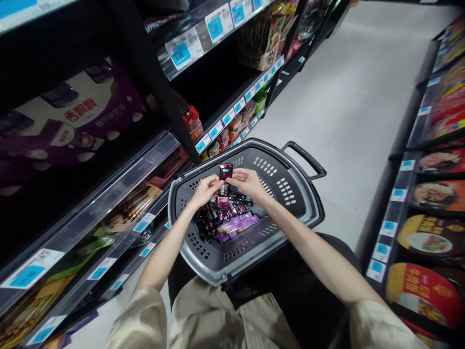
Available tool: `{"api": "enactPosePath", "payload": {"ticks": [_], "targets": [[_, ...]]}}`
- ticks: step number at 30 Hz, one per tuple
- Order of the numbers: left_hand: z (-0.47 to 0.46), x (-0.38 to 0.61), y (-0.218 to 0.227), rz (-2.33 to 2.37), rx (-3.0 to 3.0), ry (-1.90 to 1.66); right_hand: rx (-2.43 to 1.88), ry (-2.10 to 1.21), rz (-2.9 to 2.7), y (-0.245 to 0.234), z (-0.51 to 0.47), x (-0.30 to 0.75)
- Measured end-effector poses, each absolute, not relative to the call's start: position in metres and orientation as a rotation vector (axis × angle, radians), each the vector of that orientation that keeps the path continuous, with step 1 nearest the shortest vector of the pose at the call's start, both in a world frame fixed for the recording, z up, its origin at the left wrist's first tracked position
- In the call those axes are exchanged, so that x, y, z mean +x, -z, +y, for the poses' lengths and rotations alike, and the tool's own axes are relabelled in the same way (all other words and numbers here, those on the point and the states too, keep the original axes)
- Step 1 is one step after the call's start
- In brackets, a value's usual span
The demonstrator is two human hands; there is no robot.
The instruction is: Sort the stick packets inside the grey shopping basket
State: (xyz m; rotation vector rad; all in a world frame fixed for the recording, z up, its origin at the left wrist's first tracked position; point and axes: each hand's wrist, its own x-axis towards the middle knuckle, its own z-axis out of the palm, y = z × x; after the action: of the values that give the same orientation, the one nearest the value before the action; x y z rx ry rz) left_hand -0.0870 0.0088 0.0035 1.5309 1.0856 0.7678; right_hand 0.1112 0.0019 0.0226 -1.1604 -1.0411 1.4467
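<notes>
Between my two hands, over the shopping basket, is a small black-and-pink packet [225,170]. My left hand [208,190] pinches its lower left side, and my right hand [247,182] grips it from the right with closed fingers. The grey plastic basket [298,169] has slotted walls and stands tilted in front of my knees. Inside it, below my hands, lie several black-and-pink packets [223,202] and a cluster of purple sachets [238,225]. Print on the held packet is too small to read.
Shelving with price tags [181,52] runs along the left, holding a purple multipack box [72,114]. On the right, a low shelf carries bowl-shaped food tubs [425,295]. Pale aisle floor [348,97] stretches ahead. The basket's black handle [305,157] juts out to the right.
</notes>
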Motion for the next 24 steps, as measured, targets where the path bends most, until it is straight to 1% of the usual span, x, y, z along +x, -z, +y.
{"api": "enactPosePath", "payload": {"ticks": [4,11,15,20,24], "targets": [[0.01,-0.084,-0.01,1.069,1.49,-0.821,-1.117,-1.437,-1.049,-0.028,0.001,0.109],[0.008,-0.079,-0.012,0.954,1.397,-0.683,-1.226,-1.435,-0.957,-0.024,0.001,0.111],[0.008,-0.08,-0.007,0.923,1.366,-0.67,-1.244,-1.379,-0.903,-0.019,0.004,0.113],[0.009,-0.083,0.005,0.928,1.424,-0.564,-1.226,-1.258,-0.714,-0.014,0.012,0.12],[0.01,-0.085,0.012,0.943,1.436,-0.549,-1.251,-1.265,-0.667,-0.012,0.015,0.124]]}}
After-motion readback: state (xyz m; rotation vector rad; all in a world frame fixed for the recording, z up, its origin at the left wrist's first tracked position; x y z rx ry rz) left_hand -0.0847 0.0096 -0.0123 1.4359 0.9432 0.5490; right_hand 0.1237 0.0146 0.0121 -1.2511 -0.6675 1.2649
